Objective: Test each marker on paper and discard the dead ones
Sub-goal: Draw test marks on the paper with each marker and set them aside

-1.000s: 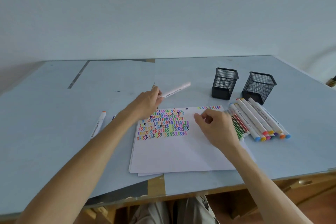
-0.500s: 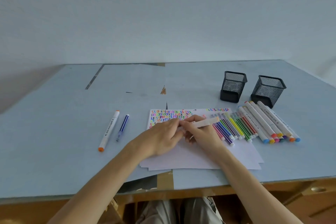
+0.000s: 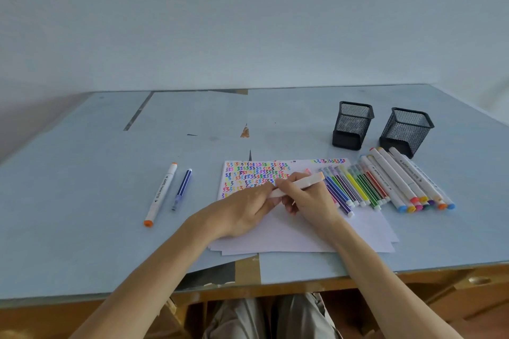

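A: What is lying at the far left of the table (image 3: 82,173)?

B: Two markers are lying apart from the rest: an orange-tipped marker (image 3: 160,193) and a thin blue pen (image 3: 181,189) just beside it.

A: And the hands?

B: The left hand (image 3: 242,212) and right hand (image 3: 305,198) are both closing on one white marker (image 3: 298,184) over the paper (image 3: 289,231), each pinching one end. The barrel is looking light, stiff and smooth; gripping mid-barrel with one hand and the cap with the other is likely suiting it best.

A: Farther right?

B: A row of thin markers (image 3: 355,187) is lying beside thick white ones (image 3: 399,179); overlap is preventing an exact count. Two mesh cups (image 3: 352,125) are standing behind.
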